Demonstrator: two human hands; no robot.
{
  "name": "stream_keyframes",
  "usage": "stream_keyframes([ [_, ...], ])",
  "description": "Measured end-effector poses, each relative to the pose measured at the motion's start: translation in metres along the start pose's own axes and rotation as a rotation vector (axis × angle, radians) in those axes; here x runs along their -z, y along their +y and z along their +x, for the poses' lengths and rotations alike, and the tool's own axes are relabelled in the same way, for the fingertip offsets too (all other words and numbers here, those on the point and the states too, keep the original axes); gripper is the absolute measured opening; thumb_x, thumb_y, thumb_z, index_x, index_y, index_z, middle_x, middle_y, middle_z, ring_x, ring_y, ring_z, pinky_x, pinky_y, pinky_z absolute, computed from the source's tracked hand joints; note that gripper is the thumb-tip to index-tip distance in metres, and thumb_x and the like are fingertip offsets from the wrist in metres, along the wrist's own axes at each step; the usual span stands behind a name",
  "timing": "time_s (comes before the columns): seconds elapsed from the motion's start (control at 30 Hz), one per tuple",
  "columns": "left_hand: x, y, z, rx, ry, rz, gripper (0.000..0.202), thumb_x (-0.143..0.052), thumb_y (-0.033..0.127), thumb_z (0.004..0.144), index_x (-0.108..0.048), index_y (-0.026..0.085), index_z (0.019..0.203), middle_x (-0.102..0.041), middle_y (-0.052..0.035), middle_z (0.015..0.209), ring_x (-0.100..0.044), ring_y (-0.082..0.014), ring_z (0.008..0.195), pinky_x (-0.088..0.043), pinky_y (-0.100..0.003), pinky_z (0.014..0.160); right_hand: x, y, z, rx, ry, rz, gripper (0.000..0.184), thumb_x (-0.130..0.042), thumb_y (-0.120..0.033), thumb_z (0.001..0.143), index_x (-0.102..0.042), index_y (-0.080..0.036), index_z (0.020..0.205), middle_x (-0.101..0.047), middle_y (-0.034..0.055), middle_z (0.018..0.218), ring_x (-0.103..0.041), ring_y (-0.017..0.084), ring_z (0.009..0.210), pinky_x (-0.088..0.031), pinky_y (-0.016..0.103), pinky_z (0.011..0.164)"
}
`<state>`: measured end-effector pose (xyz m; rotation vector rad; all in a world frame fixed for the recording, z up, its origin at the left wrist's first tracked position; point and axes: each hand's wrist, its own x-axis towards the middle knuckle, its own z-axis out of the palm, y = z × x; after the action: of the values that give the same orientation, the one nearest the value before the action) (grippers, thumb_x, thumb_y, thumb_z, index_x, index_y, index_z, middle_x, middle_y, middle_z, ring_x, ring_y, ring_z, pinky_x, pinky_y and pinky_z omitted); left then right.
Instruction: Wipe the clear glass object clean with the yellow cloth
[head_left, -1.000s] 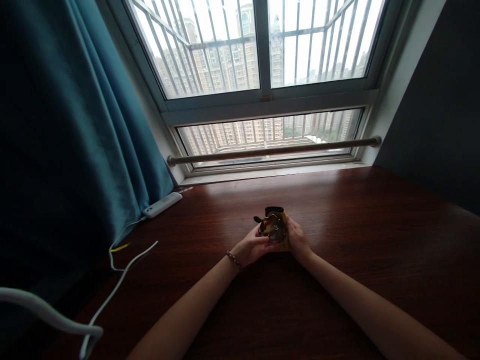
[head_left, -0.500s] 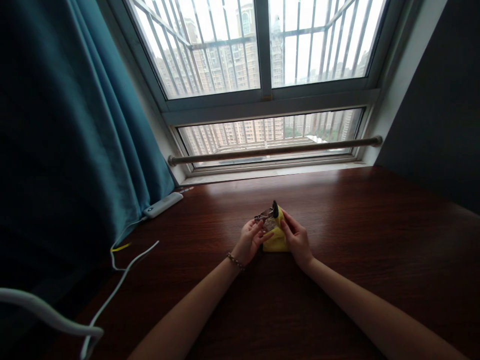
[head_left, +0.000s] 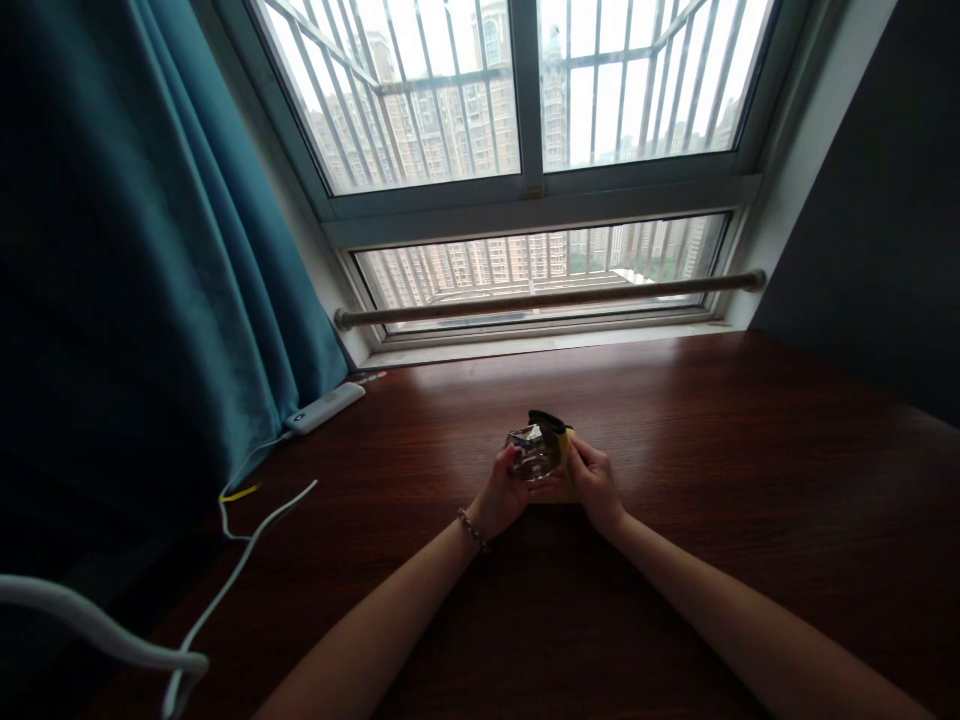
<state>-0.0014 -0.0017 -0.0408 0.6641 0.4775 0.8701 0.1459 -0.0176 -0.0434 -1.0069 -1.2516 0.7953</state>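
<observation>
Support the clear, glossy, curved object [head_left: 534,460] gently in the curled left hand [head_left: 502,497], the right hand [head_left: 598,487] pinching the yellow, black-edged, fabric-like piece [head_left: 566,462] beside it.

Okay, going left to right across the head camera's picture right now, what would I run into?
Blue curtain → white oblong device → left hand → clear shiny object → right hand → dark wall.

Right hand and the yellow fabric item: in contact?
Touching. The head view shows the right hand pinching the yellow fabric item at its right edge, thumb and fingers against it with no gap visible.
</observation>
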Motion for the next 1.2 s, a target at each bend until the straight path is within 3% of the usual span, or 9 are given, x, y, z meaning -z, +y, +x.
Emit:
stream_keyframes([
  [0.1,-0.001,0.002,-0.002,0.057,-0.007,-0.08,0.058,-0.051,0.06,0.072,-0.057,0.011,0.103,-0.064,-0.0119,0.09,-0.063,-0.0239,0.077,-0.05,-0.031,0.065,0.0,0.002,0.001,-0.001,-0.014,-0.021,0.034,-0.048,-0.04,0.083,-0.067,-0.016,0.098,-0.066,0.0041,0.092,-0.059,0.025,0.087,-0.046,0.031,0.076],
  [0.23,-0.002,0.007,-0.002,0.046,-0.038,-0.192,0.059,-0.047,0.064,0.072,-0.057,0.015,0.104,-0.064,-0.0073,0.09,-0.062,-0.0196,0.071,-0.049,-0.027,0.059,-0.002,0.002,-0.001,-0.013,-0.053,-0.041,0.032,-0.05,-0.04,0.081,-0.068,-0.017,0.094,-0.067,0.0044,0.088,-0.061,0.025,0.082,-0.046,0.032,0.073],
  [0.43,-0.001,0.01,-0.001,0.02,-0.024,-0.23,0.059,-0.049,0.062,0.072,-0.054,0.014,0.106,-0.063,-0.0077,0.092,-0.061,-0.0167,0.07,-0.049,-0.027,0.066,-0.002,0.004,0.0,-0.019,-0.055,-0.035,0.029,-0.055,-0.039,0.079,-0.069,-0.017,0.093,-0.068,0.0053,0.091,-0.061,0.027,0.083,-0.047,0.034,0.072],
  [0.53,-0.003,0.01,0.0,-0.037,-0.005,-0.152,0.054,-0.053,0.055,0.073,-0.051,0.017,0.111,-0.06,-0.009,0.104,-0.061,-0.0211,0.083,-0.048,-0.034,0.077,-0.001,0.007,0.001,-0.036,-0.012,-0.036,0.03,-0.055,-0.04,0.079,-0.069,-0.017,0.091,-0.068,0.0055,0.089,-0.061,0.027,0.081,-0.046,0.035,0.072],
  [0.67,-0.006,0.007,0.001,-0.18,0.029,0.044,0.041,-0.062,0.031,0.074,-0.047,0.018,0.11,-0.055,-0.01,0.112,-0.059,-0.0207,0.092,-0.046,-0.037,0.081,0.001,0.01,0.001,-0.049,0.031,-0.023,0.034,-0.052,-0.041,0.08,-0.069,-0.015,0.093,-0.068,0.0054,0.088,-0.061,0.025,0.081,-0.047,0.032,0.07],
  [0.8,-0.008,0.004,0.001,-0.338,0.127,0.178,0.053,-0.069,0.01,0.063,-0.043,0.023,0.107,-0.055,-0.0046,0.108,-0.056,-0.0185,0.098,-0.045,-0.034,0.084,0.002,0.01,0.0,-0.06,0.068,-0.009,0.037,-0.053,-0.043,0.08,-0.067,-0.014,0.098,-0.067,0.0066,0.093,-0.06,0.026,0.086,-0.047,0.033,0.073],
  [0.97,-0.002,0.002,0.008,-0.456,0.194,0.28,0.079,-0.071,0.006,0.058,-0.033,0.028,0.124,-0.054,-0.0041,0.11,-0.056,-0.0168,0.097,-0.042,-0.031,0.088,-0.002,0.003,-0.002,-0.055,0.004,0.078,0.035,-0.061,-0.036,0.075,-0.064,-0.019,0.106,-0.063,0.0048,0.107,-0.057,0.026,0.1,-0.043,0.037,0.09],
  [1.07,0.001,0.001,0.01,-0.539,0.215,0.342,0.073,-0.073,0.005,0.056,-0.038,0.024,0.117,-0.053,-0.0065,0.115,-0.055,-0.0186,0.101,-0.041,-0.033,0.091,-0.002,0.0,-0.002,-0.016,-0.018,0.103,0.032,-0.062,-0.033,0.075,-0.064,-0.022,0.105,-0.061,0.003,0.111,-0.053,0.025,0.107,-0.039,0.037,0.096],
  [1.2,-0.003,0.002,0.007,-0.491,0.09,0.295,0.058,-0.069,0.007,0.063,-0.044,0.02,0.114,-0.051,-0.0092,0.121,-0.052,-0.0205,0.107,-0.039,-0.034,0.093,0.0,0.005,0.001,-0.048,0.01,0.104,0.031,-0.057,-0.038,0.079,-0.065,-0.021,0.105,-0.062,0.0026,0.109,-0.054,0.025,0.105,-0.041,0.037,0.093],
])
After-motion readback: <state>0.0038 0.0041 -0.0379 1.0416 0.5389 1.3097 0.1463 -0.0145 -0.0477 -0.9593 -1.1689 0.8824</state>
